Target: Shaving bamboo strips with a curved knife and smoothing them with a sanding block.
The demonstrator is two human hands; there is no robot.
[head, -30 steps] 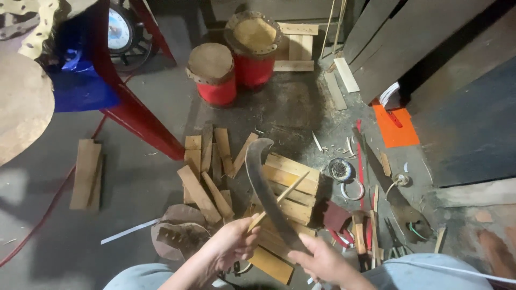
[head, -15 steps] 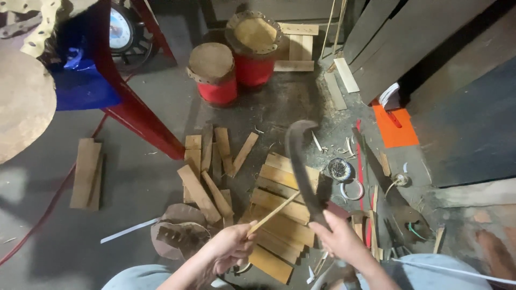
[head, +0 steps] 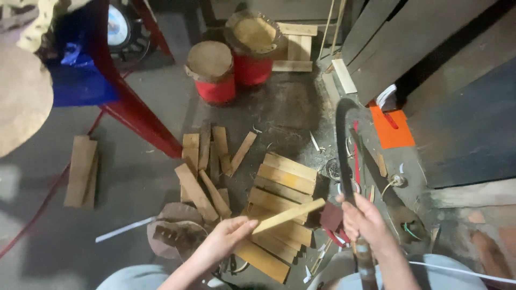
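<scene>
Wooden pale splitting strip (head: 287,215) is staying pinched in the left hand (head: 228,236); the right hand (head: 365,220), gripping the dark curved machete (head: 344,145), is swinging it rightward, away from the strip.

Pale tan wooden slat (head: 287,216) — dark, nearly black curved blade (head: 342,145); two red drums (head: 215,72) with tan tops, an orange sheet (head: 393,127), a red metal leg (head: 131,102) — grey floor (head: 134,177).
</scene>
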